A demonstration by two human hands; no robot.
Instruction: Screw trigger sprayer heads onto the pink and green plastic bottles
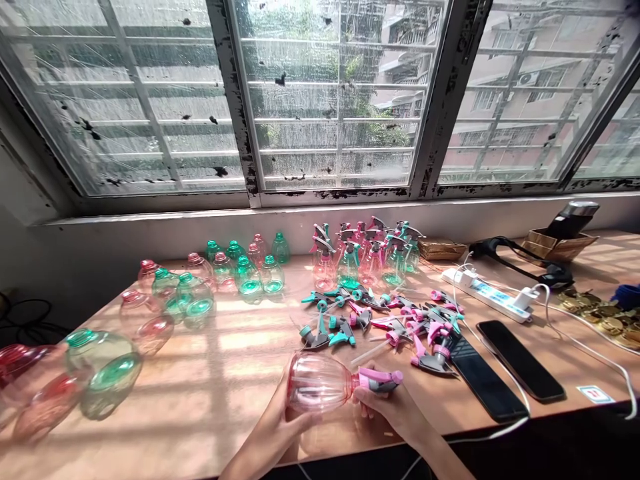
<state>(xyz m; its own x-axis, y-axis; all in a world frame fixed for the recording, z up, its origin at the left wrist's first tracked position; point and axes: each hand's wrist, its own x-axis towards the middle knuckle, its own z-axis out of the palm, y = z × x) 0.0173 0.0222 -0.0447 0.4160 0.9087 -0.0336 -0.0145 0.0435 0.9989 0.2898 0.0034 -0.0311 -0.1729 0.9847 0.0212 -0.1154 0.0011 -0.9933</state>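
One pink bottle (320,383) in curled left hand (289,420); its sprayer head (379,379) in closed right hand (389,408)

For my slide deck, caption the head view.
Left hand holds a pink bottle sideways, right hand at its spray top; loose tops lie beyond on the table.

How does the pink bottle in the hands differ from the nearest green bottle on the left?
Top: the pink bottle has a spray head at its neck; the green bottle has none.
Pose: the pink bottle is held sideways between the left hand and right hand; the green bottle stands on the table.
Both are see-through, with rounded bodies.
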